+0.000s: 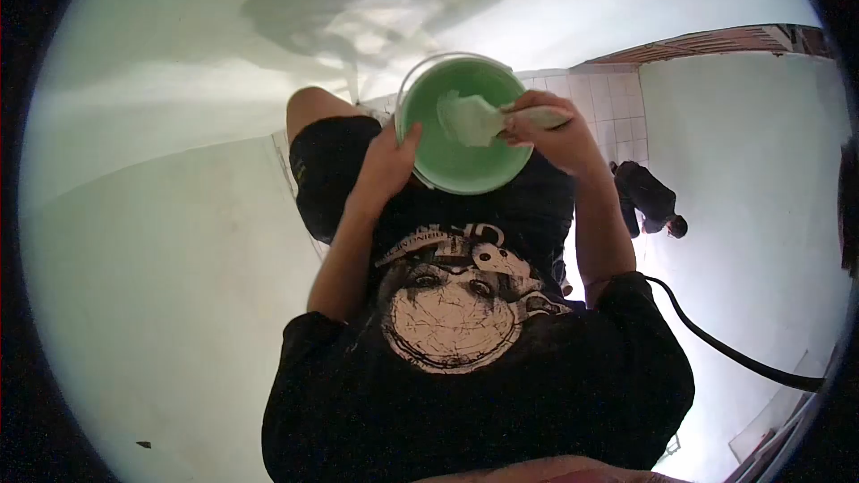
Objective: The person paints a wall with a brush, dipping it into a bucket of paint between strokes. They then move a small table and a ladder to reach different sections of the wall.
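A round bucket point(428, 170) with a pale green inside is in front of my body, its opening facing me. My left hand point(390, 159) is closed on the bucket's left rim, with the thumb over the edge. In my right hand point(553, 136) is the light handle of a wide paintbrush point(477, 120), held at the bucket's right side. The brush head is coated pale green and lies over the middle of the bucket's opening. A thin wire handle point(413, 73) arcs along the bucket's upper left rim.
Pale green walls point(161, 241) surround me, and white tiles point(617, 98) cover a strip behind the bucket. Another person point(651, 199) in dark clothes is farther off to the right. A black cable point(716, 345) runs from near my right arm to the right edge.
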Motion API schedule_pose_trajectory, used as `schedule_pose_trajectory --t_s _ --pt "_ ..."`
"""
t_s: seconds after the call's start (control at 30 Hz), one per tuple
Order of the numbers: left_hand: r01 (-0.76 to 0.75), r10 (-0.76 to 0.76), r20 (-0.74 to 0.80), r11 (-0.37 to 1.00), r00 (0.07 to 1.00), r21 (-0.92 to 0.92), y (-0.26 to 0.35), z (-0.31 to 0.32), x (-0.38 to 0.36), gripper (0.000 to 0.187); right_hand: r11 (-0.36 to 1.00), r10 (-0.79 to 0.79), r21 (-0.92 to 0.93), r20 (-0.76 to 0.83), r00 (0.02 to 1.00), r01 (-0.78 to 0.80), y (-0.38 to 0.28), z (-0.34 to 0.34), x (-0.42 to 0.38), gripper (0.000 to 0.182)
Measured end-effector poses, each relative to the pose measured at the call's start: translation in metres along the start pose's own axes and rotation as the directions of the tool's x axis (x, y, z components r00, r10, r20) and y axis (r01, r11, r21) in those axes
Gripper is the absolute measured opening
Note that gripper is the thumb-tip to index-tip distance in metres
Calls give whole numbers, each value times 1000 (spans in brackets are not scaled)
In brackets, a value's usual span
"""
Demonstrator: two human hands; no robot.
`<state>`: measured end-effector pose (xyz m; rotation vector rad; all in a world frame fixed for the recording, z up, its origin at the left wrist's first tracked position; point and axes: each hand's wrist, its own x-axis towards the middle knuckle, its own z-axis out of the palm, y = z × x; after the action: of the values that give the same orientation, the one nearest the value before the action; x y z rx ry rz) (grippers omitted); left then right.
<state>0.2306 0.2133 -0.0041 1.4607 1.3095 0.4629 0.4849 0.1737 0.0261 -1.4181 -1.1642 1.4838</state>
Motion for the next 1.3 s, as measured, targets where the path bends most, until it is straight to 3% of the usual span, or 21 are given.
schedule_pose_trajectory --t_s 0.03,0.1,0.17,0.23,0.27,0.3,0.33,0.4,0.43,0.47,0.5,0.67,0.73,0.77,0.87,0.93,1.03,1.23,1.3 --pt "-25 25 -3 1000 1000 15 3 0 -2 41 1000 -27 3 -12 1000 27 -4 5 0 16" --pt "-26 27 -10 993 1000 111 2 5 -4 41 979 39 -204 140 989 -9 -15 20 -1 18" --pt "-88 87 12 981 996 175 1 10 -3 41 902 106 -430 165 980 -25 -27 32 3 18" --pt "-10 -4 115 992 993 124 3 10 -5 41 869 43 -474 365 930 145 2 34 17 16" --pt "-123 39 225 920 973 371 -15 11 -2 42 906 -12 -374 444 896 198 26 31 20 15" --pt "99 -133 122 963 984 251 19 8 -13 44 922 -87 -282 517 851 266 36 30 25 14" --pt "-45 35 68 988 997 146 3 10 -11 46 891 -10 -402 450 893 212 5 34 18 16" --pt "54 -66 85 990 994 132 -4 9 -15 45 908 45 -401 381 923 121 -7 35 7 17" --pt "6 -18 86 990 996 141 -23 12 -10 46 896 -13 -413 341 940 162 -13 30 5 17" --pt "42 -53 96 993 994 108 -32 12 -6 46 945 59 -323 314 948 49 -16 27 1 14" --pt "-48 45 44 996 998 70 -35 15 -8 46 974 132 -219 298 945 -66 -24 20 -2 14" --pt "-87 90 89 995 992 -44 20 1 -9 48 957 -75 -246 292 953 151 -67 -18 -16 15" --pt "82 -45 136 956 990 -281 20 -1 3 47 945 -185 -201 325 928 259 -90 -48 -28 15" --pt "72 -31 147 958 989 -278 32 -2 6 47 977 -163 -88 272 948 193 -103 -60 -37 14" --pt "52 -1 200 967 980 -248 75 4 5 45 968 -224 -86 113 968 234 -110 -79 -61 16" --pt "23 43 226 959 973 -281 93 8 13 45 955 -286 47 -89 954 291 -110 -87 -68 16" --pt "11 84 249 934 965 -357 104 21 24 46 948 -291 78 -171 941 307 -113 -110 -87 15" --pt "-30 174 318 912 932 -410 95 54 25 46 938 -219 -262 60 974 226 -183 -116 -106 18" --pt "68 75 377 933 923 -352 90 61 18 51 917 -183 -309 232 955 251 -202 -107 -98 16"
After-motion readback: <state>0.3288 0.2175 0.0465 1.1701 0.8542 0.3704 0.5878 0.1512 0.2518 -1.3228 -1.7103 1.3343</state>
